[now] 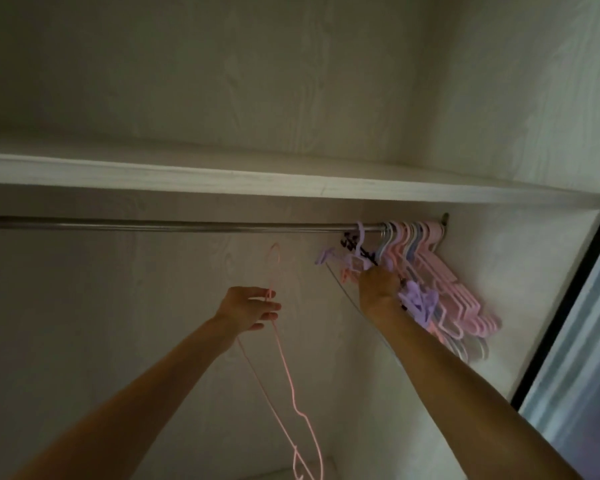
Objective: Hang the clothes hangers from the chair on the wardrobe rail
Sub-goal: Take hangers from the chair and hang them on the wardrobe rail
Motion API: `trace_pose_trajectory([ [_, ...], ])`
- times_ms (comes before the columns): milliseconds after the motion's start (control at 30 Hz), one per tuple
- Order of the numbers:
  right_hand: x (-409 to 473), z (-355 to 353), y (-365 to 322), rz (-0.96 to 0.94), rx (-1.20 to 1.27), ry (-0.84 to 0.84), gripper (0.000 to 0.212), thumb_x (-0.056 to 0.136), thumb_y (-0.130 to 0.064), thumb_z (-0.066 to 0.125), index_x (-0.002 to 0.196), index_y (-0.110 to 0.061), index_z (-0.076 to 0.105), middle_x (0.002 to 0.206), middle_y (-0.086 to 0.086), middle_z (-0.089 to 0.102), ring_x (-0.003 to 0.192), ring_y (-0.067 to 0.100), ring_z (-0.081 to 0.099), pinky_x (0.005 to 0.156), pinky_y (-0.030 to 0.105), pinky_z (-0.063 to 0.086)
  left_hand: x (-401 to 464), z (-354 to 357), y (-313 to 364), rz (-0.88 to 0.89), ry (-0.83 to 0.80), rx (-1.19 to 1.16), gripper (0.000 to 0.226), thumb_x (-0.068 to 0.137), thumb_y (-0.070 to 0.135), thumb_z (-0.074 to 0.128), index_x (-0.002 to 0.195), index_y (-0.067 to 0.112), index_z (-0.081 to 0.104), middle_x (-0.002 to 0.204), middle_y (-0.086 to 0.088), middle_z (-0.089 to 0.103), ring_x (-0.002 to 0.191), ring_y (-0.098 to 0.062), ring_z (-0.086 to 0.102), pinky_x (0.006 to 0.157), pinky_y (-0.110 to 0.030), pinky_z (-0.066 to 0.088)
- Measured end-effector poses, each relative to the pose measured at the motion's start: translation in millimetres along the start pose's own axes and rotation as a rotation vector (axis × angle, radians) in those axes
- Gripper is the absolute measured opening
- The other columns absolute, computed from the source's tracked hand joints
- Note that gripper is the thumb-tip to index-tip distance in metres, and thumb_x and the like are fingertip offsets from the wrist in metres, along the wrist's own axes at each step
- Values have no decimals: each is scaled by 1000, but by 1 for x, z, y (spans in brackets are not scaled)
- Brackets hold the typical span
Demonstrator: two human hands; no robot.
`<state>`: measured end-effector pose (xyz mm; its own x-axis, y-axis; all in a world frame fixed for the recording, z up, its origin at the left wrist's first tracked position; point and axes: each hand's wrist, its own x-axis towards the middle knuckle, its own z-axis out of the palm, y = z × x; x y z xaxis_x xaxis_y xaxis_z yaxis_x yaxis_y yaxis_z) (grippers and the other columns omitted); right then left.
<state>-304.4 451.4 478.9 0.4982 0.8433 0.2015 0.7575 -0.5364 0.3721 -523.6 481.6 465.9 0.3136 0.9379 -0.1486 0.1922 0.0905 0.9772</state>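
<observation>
The thin pink wire clothes hanger (284, 372) hangs below the round metal wardrobe rail (153, 226) and does not touch it. The left hand (248, 308) holds it at the neck, just under the hook: the fingers are nearly straight and the thin wire passes between them, pinched lightly. The narrow hook of this hanger points up toward the rail, and its long body, with small notches in the wire, goes down to the bottom edge of the view.

At the right end of the rail a tight bunch of pink and pale blue plastic hangers (430, 258) already hangs, their hooks side by side on the metal and their flat bodies pressed toward the side wall. Just left of this bunch one lilac plastic hanger with clips (360, 244) has its hook over the rail. The right hand (378, 284) is at this hanger, below the hook, with the fingers curled around its plastic parts; exactly which part they grip I cannot tell. Lilac clips (420, 303) show beside the right wrist.

Above the rail runs a white wooden shelf (222, 178) with a faint grain pattern, and the wardrobe back wall (153, 341) has the same pale grain. No readable writing or label shows.
</observation>
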Motion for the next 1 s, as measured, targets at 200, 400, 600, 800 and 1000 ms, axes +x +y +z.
trace_pose_trajectory([
  [200, 14, -13, 12, 37, -2, -127, 40, 96, -10, 45, 136, -8, 43, 138, 10, 50, 121, 24, 54, 92, 32, 47, 14, 0, 5, 7, -74, 22, 17, 86, 6, 63, 102, 11, 64, 46, 12, 64, 38, 3, 60, 63, -20, 47],
  [400, 1, -29, 21, 17, 198, -9, 33, 92, -9, 49, 125, -7, 53, 128, 11, 58, 118, 27, 56, 91, 34, 48, 18, 1, 8, 29, -158, 115, 21, 87, 10, 63, 108, 10, 65, 73, 1, 68, 61, -5, 66, 66, -21, 47],
  [600, -72, -43, 23, -332, 819, -135, 51, 97, -33, 43, 143, -12, 34, 148, 9, 39, 129, 24, 45, 102, 30, 38, 13, 25, 23, 139, -168, 309, 28, 82, 18, 70, 110, 16, 69, 91, -2, 65, 73, -8, 60, 58, -18, 45],
  [800, -93, -25, 15, -280, 1179, -433, 34, 96, -14, 48, 127, -1, 45, 92, 12, 66, 69, 19, 65, 71, 29, 54, 9, 60, 52, 330, -165, 403, 34, 78, 24, 74, 110, 15, 70, 108, -11, 70, 91, -19, 65, 72, -26, 52],
  [1000, -70, -31, 25, -185, 984, 17, 38, 97, -8, 35, 65, -23, 48, 60, 0, 52, 53, 14, 55, 56, 22, 40, 16, 69, 79, 483, 22, 542, 42, 78, 44, 68, 115, 24, 66, 119, -4, 66, 111, -23, 61, 96, -35, 49],
])
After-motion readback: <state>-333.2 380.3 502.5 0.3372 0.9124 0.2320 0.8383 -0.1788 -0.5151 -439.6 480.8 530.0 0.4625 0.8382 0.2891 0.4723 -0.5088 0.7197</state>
